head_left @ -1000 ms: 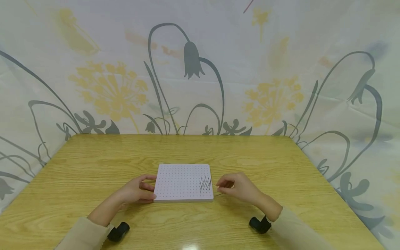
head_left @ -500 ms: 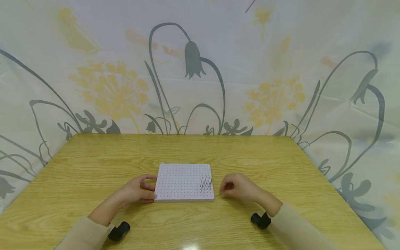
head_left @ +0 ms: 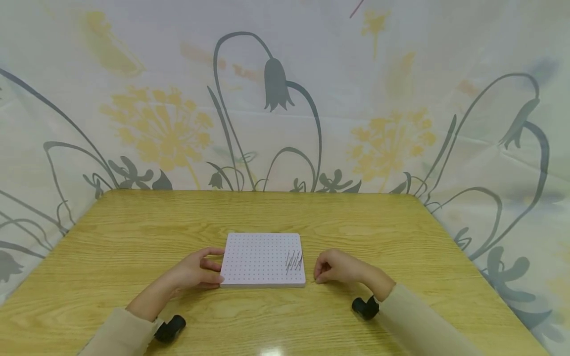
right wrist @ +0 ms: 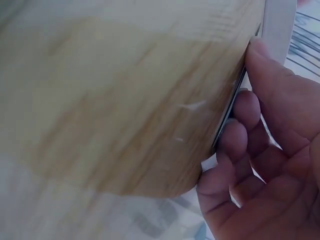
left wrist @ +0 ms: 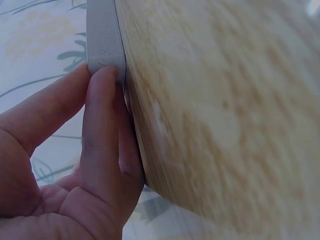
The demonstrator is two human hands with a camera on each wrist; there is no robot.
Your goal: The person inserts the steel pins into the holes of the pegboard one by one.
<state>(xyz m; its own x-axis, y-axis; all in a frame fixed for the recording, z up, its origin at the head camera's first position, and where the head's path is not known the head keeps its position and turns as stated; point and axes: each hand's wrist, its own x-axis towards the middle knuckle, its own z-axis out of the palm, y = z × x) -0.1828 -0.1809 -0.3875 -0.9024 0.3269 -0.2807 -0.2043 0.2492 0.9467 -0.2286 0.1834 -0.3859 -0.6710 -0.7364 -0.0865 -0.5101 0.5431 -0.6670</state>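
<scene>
A white pegboard [head_left: 260, 257] with rows of small holes lies on the table. Several thin dark metal sticks [head_left: 294, 261] stand slanted in its right side. At the board's left edge, my left hand [head_left: 198, 269] holds it, thumb at the near corner; the left wrist view shows fingertips against the board's pale side [left wrist: 106, 37]. Just right of the board, my right hand [head_left: 334, 267] rests low over the table with curled fingers. In the right wrist view its thumb [right wrist: 260, 50] and fingers sit along one thin metal stick [right wrist: 231, 107], which the head view hides.
The wood-grain table [head_left: 169, 212] extends around the board on all sides. Behind it hangs a pale cloth [head_left: 329, 59] printed with flowers. Black wrist cameras [head_left: 170, 329] sit at both wrists.
My right hand has drawn slightly away to the right from the board, its fingers curling in; the stick that poked out at its fingertips is now out of sight there. The left hand stays put.
</scene>
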